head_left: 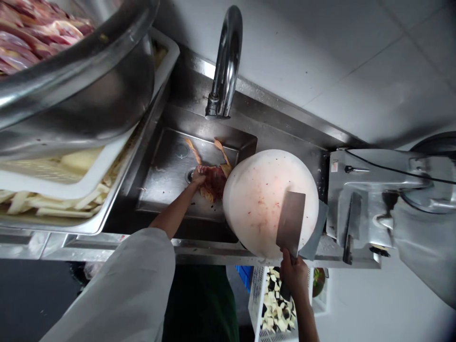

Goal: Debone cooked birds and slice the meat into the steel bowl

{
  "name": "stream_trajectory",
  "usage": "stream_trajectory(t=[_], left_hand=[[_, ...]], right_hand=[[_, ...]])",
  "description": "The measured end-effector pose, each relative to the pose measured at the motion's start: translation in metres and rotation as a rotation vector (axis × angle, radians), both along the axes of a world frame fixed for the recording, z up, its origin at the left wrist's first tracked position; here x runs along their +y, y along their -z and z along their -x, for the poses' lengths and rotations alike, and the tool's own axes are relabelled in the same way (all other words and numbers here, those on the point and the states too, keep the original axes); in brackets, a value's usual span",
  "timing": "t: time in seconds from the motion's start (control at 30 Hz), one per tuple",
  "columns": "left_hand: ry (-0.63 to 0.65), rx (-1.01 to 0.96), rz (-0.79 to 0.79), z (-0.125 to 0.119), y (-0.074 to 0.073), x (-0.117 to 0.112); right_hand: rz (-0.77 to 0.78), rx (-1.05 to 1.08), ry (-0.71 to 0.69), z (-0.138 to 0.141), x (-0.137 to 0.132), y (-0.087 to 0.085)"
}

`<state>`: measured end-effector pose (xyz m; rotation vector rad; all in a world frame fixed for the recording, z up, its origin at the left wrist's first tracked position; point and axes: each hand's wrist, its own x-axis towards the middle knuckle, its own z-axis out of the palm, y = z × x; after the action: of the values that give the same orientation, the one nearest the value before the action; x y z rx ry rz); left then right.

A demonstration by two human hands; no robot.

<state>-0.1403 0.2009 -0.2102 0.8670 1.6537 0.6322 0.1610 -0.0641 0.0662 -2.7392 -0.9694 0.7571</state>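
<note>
Over the sink basin (pixel 156 190), my left hand (pixel 198 178) is closed on a raw poultry carcass (pixel 215 183), dark red inside, with two yellowish legs stretched toward the back wall. The carcass lies by the left edge of a round white cutting board (pixel 256 190) marked with reddish stains. My right hand (pixel 295 275) grips the dark handle of a cleaver (pixel 291 221). Its broad blade is over the right part of the board, pointing away from me. Whether the blade touches the board I cannot tell.
A curved faucet (pixel 226 61) rises behind the sink. At left, a large metal bowl (pixel 107 90) of raw meat stands above trays of pale cut strips (pixel 71 204). A metal machine (pixel 370 190) is at right. Below the counter stands a crate (pixel 258 304) of cut eggplant.
</note>
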Motion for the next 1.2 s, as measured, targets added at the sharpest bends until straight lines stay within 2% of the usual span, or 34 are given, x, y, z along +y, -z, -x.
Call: stream_trajectory(t=[0.13,0.23,0.4,0.57,0.73,0.87,0.97,1.07,1.2], left_hand=[[-0.066,-0.095,-0.175,-0.013,-0.032,-0.03],[-0.121,-0.075,-0.266,-0.015,-0.062,-0.053],[-0.061,0.072,-0.369,0.01,-0.121,-0.091],[-0.081,0.2,-0.566,0.044,-0.197,-0.12],[-0.11,0.266,-0.723,0.056,-0.282,-0.146],[-0.16,0.31,-0.789,0.049,-0.343,-0.172],[-0.201,0.344,-0.85,0.036,-0.381,-0.19],[-0.253,0.354,-0.938,0.019,-0.413,-0.204],[-0.358,0.277,-1.067,-0.013,-0.444,-0.208]], right_hand=[[-0.009,0.028,0.001,-0.001,-0.001,0.005],[-0.06,-0.008,-0.076,-0.004,-0.002,0.009],[-0.139,-0.087,-0.221,-0.01,-0.006,0.016],[-0.151,-0.067,-0.316,-0.013,-0.002,0.015],[-0.051,0.055,-0.38,-0.022,0.003,0.004],[-0.108,0.003,-0.483,-0.033,-0.009,0.0],[-0.14,-0.055,-0.541,-0.043,-0.024,-0.002],[-0.122,-0.055,-0.55,-0.057,-0.035,-0.008],[-0.088,-0.016,-0.554,-0.082,-0.043,-0.017]])
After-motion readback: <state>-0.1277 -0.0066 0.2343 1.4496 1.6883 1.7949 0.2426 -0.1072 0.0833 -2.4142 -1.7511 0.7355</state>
